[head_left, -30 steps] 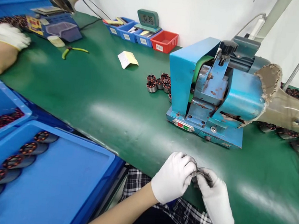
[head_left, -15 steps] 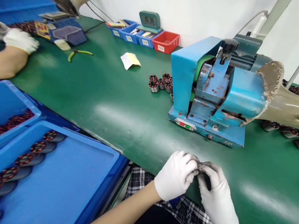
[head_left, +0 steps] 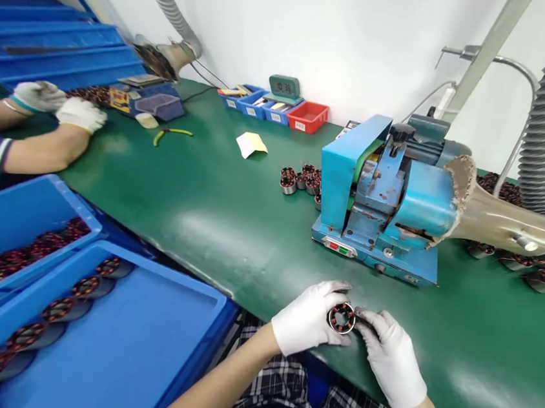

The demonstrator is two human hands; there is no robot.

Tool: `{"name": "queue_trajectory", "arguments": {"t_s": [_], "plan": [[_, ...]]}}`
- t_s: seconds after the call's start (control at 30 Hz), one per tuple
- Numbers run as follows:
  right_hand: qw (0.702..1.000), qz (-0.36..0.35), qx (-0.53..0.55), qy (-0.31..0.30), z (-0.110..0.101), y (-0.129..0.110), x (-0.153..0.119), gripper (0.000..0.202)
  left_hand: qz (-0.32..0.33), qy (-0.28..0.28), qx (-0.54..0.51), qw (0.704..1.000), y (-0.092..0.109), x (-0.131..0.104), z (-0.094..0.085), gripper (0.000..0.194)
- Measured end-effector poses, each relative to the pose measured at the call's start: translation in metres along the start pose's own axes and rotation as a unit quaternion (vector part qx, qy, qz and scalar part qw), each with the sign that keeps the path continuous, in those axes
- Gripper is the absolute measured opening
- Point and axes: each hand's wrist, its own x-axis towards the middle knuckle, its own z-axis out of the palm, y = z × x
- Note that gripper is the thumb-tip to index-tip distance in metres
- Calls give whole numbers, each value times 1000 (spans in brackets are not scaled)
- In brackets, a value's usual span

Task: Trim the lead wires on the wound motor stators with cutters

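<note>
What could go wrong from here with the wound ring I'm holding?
The ring sits in your left hand's fingers near the table's front edge, so a slip might drop it off the bench. Also, the machine's green belt is partly exposed; if it's running, which I can't tell, a glove could catch.

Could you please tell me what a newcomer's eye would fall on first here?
Probably the blue machine, on the green table right of the picture's middle. In front of it, the white-gloved left hand holds a ring wound with copper-coloured wire, with the right hand close beside. At lower left, a blue tray holds a row of similar rings.
</note>
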Motion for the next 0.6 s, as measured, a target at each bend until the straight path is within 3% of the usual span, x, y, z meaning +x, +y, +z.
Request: {"name": "queue_trajectory", "arguments": {"t_s": [0.1, 0.2, 0.27, 0.37, 0.43, 0.53, 0.6], "plan": [[998, -42, -28, 33, -9, -7, -1, 32, -21, 37, -49, 998, 8, -2, 4, 62], [996, -40, -8, 78, -23, -20, 1, 30, -66, 62, -172, 981, 27, -6, 7, 54], [995, 0, 41, 93, -31, -28, 5, 25, -53, 76, -235, 968, 39, -8, 4, 35], [983, 109, 134, 66, -38, -37, 10, 20, 20, 95, -247, 964, 51, -11, -6, 14], [953, 200, 227, 20, -40, -40, 12, 21, 51, 113, -223, 967, 54, -12, -13, 24], [873, 304, 378, -49, -41, -42, 11, 30, 57, 119, -200, 971, 53, -15, -15, 54], [845, 338, 409, -63, -42, -43, 9, 35, 35, 82, -245, 965, 53, -16, -14, 46]]}}
